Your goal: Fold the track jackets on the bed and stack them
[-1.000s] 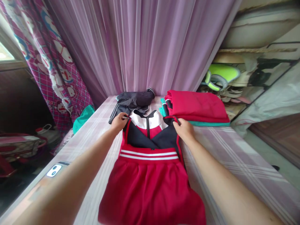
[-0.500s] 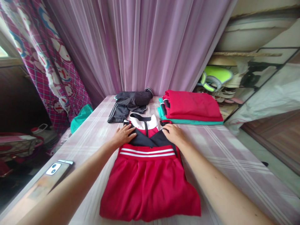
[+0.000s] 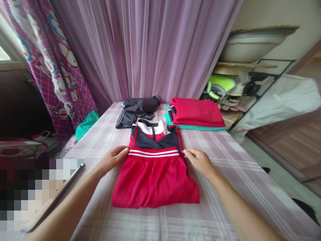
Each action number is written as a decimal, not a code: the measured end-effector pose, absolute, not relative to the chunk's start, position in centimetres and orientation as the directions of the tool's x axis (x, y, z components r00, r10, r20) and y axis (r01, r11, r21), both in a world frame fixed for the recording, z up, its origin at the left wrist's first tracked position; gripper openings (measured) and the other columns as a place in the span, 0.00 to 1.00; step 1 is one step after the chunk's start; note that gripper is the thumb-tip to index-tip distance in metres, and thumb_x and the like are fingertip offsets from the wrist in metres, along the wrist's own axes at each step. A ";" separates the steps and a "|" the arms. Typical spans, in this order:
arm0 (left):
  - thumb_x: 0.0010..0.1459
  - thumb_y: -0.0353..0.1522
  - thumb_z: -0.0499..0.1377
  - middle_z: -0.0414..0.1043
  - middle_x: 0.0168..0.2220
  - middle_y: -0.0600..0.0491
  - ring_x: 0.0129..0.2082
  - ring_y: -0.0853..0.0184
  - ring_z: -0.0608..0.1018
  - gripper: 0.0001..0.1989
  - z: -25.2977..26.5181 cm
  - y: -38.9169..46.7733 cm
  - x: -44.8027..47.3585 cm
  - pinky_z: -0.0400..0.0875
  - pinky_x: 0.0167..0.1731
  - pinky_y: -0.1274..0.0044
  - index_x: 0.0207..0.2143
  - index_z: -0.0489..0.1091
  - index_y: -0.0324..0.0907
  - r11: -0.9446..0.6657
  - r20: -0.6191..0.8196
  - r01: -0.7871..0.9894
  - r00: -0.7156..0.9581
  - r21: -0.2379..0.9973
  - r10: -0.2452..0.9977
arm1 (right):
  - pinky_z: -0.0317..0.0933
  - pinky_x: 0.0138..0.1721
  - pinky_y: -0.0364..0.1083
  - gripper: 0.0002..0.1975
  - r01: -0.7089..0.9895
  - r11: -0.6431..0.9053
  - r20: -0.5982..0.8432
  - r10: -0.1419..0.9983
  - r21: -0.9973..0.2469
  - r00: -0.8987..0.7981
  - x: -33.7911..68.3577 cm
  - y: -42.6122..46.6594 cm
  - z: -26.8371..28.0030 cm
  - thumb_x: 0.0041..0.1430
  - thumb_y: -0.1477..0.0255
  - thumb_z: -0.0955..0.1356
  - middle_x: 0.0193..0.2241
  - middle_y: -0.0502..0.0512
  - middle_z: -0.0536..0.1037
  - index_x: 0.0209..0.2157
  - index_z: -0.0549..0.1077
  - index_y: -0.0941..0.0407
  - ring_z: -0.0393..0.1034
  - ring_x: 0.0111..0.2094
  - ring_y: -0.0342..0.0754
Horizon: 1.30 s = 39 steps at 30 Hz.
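A folded red, black and white zip jacket lies in front of me on the table. Its white collar points away from me, and the red hem with two white stripes is folded up across the black chest part. At the left end of that striped hem, my left hand has its thumb and fingers drawn together on the jacket's edge. Opposite it, my right hand pinches the right edge near the other end of the hem. The fingertips of both hands are partly hidden against the cloth.
Behind the jacket lie dark folded trousers with white piping. A stack of red clothing over teal cloth is at the back right. A pixelated patch covers the left front, beside a phone's edge. A purple curtain hangs behind.
Both hands have moved from flat on the jacket's shoulders back toward me, to the ends of the striped hem, and their fingers have closed. The view has shifted slightly.
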State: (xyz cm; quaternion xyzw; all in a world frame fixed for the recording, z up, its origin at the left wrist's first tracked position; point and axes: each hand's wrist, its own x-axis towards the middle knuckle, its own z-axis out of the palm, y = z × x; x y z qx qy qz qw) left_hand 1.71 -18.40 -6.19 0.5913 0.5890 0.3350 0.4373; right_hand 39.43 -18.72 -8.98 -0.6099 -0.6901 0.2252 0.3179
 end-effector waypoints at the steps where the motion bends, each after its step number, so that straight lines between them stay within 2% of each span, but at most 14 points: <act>1: 0.45 0.60 0.61 0.81 0.42 0.48 0.45 0.53 0.80 0.34 -5.9 -18.8 1.9 0.74 0.45 0.68 0.41 0.78 0.42 0.087 -0.137 0.416 0.093 0.905 0.986 | 0.66 0.35 0.46 0.22 0.700 0.145 0.125 0.989 -0.700 -0.079 39.1 -19.6 -8.6 0.61 0.54 0.60 0.30 0.55 0.83 0.34 0.80 0.52 0.77 0.33 0.52; 4: 0.40 0.58 0.64 0.81 0.35 0.49 0.39 0.54 0.80 0.30 -5.4 -19.2 2.8 0.74 0.39 0.69 0.34 0.77 0.42 0.122 -0.189 0.494 0.089 0.861 0.978 | 0.62 0.30 0.45 0.20 0.733 0.128 0.054 0.991 -0.668 -0.123 37.7 -21.2 -7.7 0.59 0.53 0.63 0.24 0.52 0.80 0.29 0.78 0.52 0.74 0.28 0.50; 6: 0.37 0.56 0.67 0.80 0.32 0.50 0.37 0.55 0.80 0.29 -5.0 -19.3 3.5 0.73 0.37 0.69 0.32 0.74 0.42 0.162 -0.222 0.470 0.074 0.868 0.972 | 0.61 0.29 0.44 0.16 0.747 0.139 0.072 0.990 -0.650 -0.122 37.0 -21.6 -7.2 0.56 0.55 0.65 0.23 0.51 0.78 0.27 0.76 0.53 0.72 0.26 0.48; 10: 0.36 0.55 0.69 0.79 0.36 0.51 0.40 0.59 0.79 0.31 -4.0 -19.9 3.9 0.71 0.40 0.70 0.34 0.70 0.42 0.247 -0.295 0.260 0.163 0.933 0.942 | 0.62 0.32 0.45 0.16 0.688 0.179 0.173 0.982 -0.703 -0.079 36.3 -21.7 -6.7 0.55 0.55 0.65 0.28 0.52 0.79 0.32 0.74 0.53 0.71 0.30 0.49; 16: 0.38 0.57 0.66 0.76 0.33 0.53 0.37 0.62 0.76 0.33 -2.9 -20.7 2.2 0.66 0.35 0.73 0.37 0.71 0.41 0.286 -0.358 0.337 0.174 0.897 0.917 | 0.65 0.38 0.47 0.14 0.575 0.164 0.190 0.982 -0.802 -0.015 36.4 -21.9 -6.4 0.52 0.56 0.67 0.31 0.52 0.80 0.32 0.71 0.53 0.74 0.34 0.51; 18: 0.39 0.56 0.68 0.77 0.35 0.53 0.37 0.62 0.77 0.33 -2.9 -20.8 2.0 0.66 0.35 0.73 0.40 0.72 0.41 0.280 -0.362 0.333 0.215 0.900 0.907 | 0.65 0.39 0.47 0.15 0.517 0.145 0.162 0.987 -0.844 -0.013 36.4 -22.0 -6.2 0.50 0.56 0.68 0.32 0.52 0.80 0.34 0.71 0.52 0.74 0.35 0.51; 21: 0.38 0.54 0.69 0.78 0.37 0.50 0.39 0.61 0.77 0.34 -2.9 -20.8 2.5 0.66 0.37 0.72 0.42 0.74 0.41 0.295 -0.393 0.335 0.281 0.895 0.875 | 0.65 0.35 0.46 0.17 0.432 0.101 0.081 0.995 -0.896 -0.064 36.3 -22.1 -5.8 0.52 0.53 0.67 0.28 0.50 0.78 0.33 0.71 0.53 0.73 0.33 0.50; 25: 0.36 0.51 0.71 0.80 0.37 0.50 0.37 0.61 0.78 0.31 -2.7 -20.7 3.8 0.66 0.38 0.72 0.40 0.78 0.40 0.306 -0.426 0.354 0.337 0.884 0.840 | 0.66 0.36 0.46 0.20 0.318 -0.001 -0.027 0.997 -0.948 -0.077 35.9 -22.1 -5.5 0.53 0.50 0.67 0.28 0.50 0.78 0.29 0.72 0.54 0.73 0.34 0.50; 28: 0.38 0.50 0.71 0.81 0.36 0.50 0.36 0.61 0.78 0.27 -2.0 -20.6 4.0 0.67 0.38 0.72 0.36 0.79 0.41 0.296 -0.415 0.332 0.385 0.896 0.824 | 0.68 0.40 0.48 0.21 0.122 -0.110 -0.127 0.982 -0.986 -0.140 35.5 -22.3 -5.3 0.47 0.53 0.72 0.34 0.53 0.82 0.36 0.74 0.54 0.76 0.38 0.52; 31: 0.40 0.49 0.71 0.80 0.35 0.50 0.36 0.63 0.78 0.26 -1.0 -20.3 3.1 0.67 0.39 0.71 0.36 0.78 0.40 0.246 -0.326 0.254 0.350 0.935 0.878 | 0.69 0.43 0.50 0.26 0.004 -0.074 -0.074 0.991 -0.997 -0.112 35.7 -22.4 -5.0 0.46 0.54 0.74 0.39 0.55 0.82 0.43 0.74 0.54 0.77 0.41 0.54; 33: 0.40 0.49 0.70 0.80 0.35 0.52 0.35 0.64 0.77 0.27 -0.9 -19.8 2.4 0.67 0.38 0.73 0.37 0.77 0.41 0.192 -0.249 0.226 0.256 0.955 0.934 | 0.69 0.43 0.51 0.26 0.056 0.026 0.027 1.000 -0.998 0.012 36.0 -22.0 -5.2 0.48 0.53 0.73 0.38 0.56 0.82 0.44 0.74 0.55 0.76 0.41 0.54; 35: 0.38 0.50 0.70 0.79 0.32 0.53 0.34 0.65 0.77 0.27 -1.7 -19.0 2.1 0.67 0.36 0.74 0.36 0.76 0.40 0.185 -0.232 0.260 0.163 0.948 0.959 | 0.69 0.43 0.52 0.22 0.249 0.087 0.129 0.979 -0.964 0.158 36.1 -21.3 -6.0 0.49 0.55 0.71 0.36 0.56 0.82 0.42 0.74 0.55 0.76 0.39 0.54; 37: 0.35 0.50 0.70 0.77 0.28 0.53 0.31 0.64 0.77 0.27 -3.3 -18.0 2.3 0.67 0.33 0.74 0.32 0.74 0.40 0.239 -0.283 0.335 0.088 0.911 0.955 | 0.68 0.44 0.53 0.18 0.505 0.051 0.197 0.951 -0.862 0.240 35.9 -20.5 -7.4 0.50 0.59 0.70 0.37 0.57 0.81 0.39 0.74 0.55 0.75 0.39 0.55; 39: 0.36 0.51 0.69 0.76 0.27 0.53 0.31 0.63 0.77 0.26 -4.9 -17.1 2.8 0.68 0.31 0.74 0.29 0.73 0.40 0.282 -0.313 0.403 0.012 0.871 0.950 | 0.67 0.46 0.55 0.16 0.686 0.005 0.233 0.943 -0.728 0.240 35.6 -20.1 -8.8 0.50 0.62 0.69 0.39 0.61 0.81 0.40 0.73 0.55 0.75 0.42 0.58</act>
